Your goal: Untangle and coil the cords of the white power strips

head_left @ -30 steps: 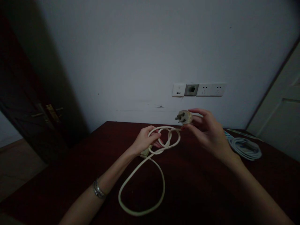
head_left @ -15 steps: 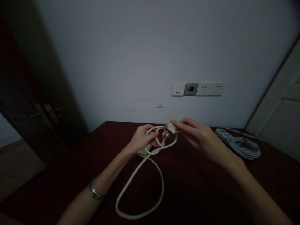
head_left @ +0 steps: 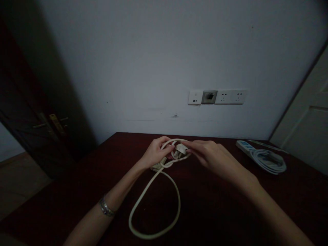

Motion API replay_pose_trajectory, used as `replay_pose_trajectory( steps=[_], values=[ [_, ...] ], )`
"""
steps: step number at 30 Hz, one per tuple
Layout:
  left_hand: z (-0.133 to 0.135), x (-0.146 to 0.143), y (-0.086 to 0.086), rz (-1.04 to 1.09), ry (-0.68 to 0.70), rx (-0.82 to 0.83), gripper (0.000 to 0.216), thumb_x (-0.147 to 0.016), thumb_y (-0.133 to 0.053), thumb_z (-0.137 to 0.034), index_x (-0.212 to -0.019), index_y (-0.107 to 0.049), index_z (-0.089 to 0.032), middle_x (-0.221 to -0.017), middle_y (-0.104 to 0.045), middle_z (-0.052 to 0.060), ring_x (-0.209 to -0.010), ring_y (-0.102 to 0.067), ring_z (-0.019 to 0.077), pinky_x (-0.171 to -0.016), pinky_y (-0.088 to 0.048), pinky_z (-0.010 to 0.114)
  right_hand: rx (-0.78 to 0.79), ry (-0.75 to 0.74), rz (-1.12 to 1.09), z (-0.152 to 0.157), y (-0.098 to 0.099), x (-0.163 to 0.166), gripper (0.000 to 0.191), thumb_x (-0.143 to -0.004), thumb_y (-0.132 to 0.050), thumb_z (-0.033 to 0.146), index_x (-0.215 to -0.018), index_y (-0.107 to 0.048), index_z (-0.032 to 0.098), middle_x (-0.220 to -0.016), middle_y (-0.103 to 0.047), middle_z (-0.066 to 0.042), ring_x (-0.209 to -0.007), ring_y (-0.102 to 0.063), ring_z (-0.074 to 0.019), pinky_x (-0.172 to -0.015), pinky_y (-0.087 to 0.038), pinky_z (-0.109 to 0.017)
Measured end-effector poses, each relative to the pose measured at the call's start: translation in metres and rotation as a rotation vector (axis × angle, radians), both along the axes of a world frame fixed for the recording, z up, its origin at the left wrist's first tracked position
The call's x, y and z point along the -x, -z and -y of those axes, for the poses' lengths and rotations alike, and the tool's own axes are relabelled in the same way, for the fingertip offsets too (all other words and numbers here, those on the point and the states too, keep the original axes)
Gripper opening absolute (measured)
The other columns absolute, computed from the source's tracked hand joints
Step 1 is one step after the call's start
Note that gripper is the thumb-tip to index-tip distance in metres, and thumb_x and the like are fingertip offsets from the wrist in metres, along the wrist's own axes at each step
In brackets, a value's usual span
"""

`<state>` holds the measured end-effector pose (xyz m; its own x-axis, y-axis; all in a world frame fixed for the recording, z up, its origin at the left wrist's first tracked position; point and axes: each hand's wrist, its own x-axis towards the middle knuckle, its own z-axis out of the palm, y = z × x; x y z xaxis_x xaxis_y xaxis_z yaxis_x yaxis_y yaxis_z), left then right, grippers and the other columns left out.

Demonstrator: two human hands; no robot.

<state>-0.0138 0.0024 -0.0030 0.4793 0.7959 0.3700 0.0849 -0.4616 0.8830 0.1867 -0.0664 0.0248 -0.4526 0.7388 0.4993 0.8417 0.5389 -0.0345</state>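
A cream power cord [head_left: 153,205] lies in a big loop on the dark red table [head_left: 77,191], with smaller coils gathered at its far end. My left hand [head_left: 156,152] is closed around those coils. My right hand [head_left: 207,155] pinches the cord's plug [head_left: 180,148] and holds it down among the coils, close to my left fingers. A pale block under my left hand, possibly the cord's socket end, is mostly hidden.
A white power strip with its own coiled cord [head_left: 266,158] lies at the table's right rear. Wall sockets [head_left: 217,97] sit on the wall above the table. A dark door [head_left: 33,112] stands at the left, a white door [head_left: 307,119] at the right.
My right hand has brought the plug down and to the left, from up near the wall sockets into the coils held by my left hand. The left hand has barely moved.
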Motion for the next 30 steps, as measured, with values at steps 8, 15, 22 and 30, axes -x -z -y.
replay_pose_trajectory(
  steps=[8,15,22,30],
  values=[
    [0.008,-0.002,-0.002,-0.109,-0.021,-0.132,0.02,-0.081,-0.054,-0.03,-0.089,-0.059,-0.013,-0.076,-0.06,0.002,-0.065,-0.056,0.0111,-0.059,-0.045,0.022,-0.047,0.138,0.039,0.002,0.004,0.0,0.039,-0.086,-0.048,0.026,-0.124,-0.053,0.026,-0.084,-0.07,-0.006,-0.065,-0.064,-0.02,-0.051,-0.041,-0.027],
    [0.018,-0.001,-0.007,-0.273,-0.097,-0.396,0.02,-0.086,-0.048,-0.031,-0.091,-0.06,-0.015,-0.079,-0.063,0.003,-0.069,-0.056,0.0124,-0.064,-0.041,0.024,-0.042,0.263,0.087,-0.001,0.009,0.005,0.045,-0.085,-0.046,0.029,-0.129,-0.047,0.018,-0.081,-0.068,-0.011,-0.062,-0.063,-0.0229,-0.049,-0.037,-0.028],
    [0.027,-0.002,-0.005,-0.478,-0.168,-0.549,0.022,-0.089,-0.043,-0.026,-0.101,-0.056,-0.015,-0.081,-0.063,0.007,-0.066,-0.058,0.0141,-0.062,-0.041,0.025,-0.061,0.35,0.093,-0.002,0.012,0.017,0.043,-0.086,-0.043,0.027,-0.127,-0.05,0.016,-0.076,-0.069,-0.011,-0.062,-0.064,-0.0241,-0.046,-0.035,-0.027],
    [0.038,-0.014,0.005,-0.458,-0.287,-0.671,0.028,-0.09,-0.038,-0.026,-0.109,-0.054,-0.013,-0.093,-0.065,0.013,-0.078,-0.064,0.0214,-0.071,-0.048,0.031,-0.145,0.29,-0.072,-0.001,0.021,0.033,0.042,-0.086,-0.042,0.018,-0.127,-0.049,0.013,-0.086,-0.07,-0.013,-0.065,-0.066,-0.0232,-0.051,-0.044,-0.029]
  ],
)
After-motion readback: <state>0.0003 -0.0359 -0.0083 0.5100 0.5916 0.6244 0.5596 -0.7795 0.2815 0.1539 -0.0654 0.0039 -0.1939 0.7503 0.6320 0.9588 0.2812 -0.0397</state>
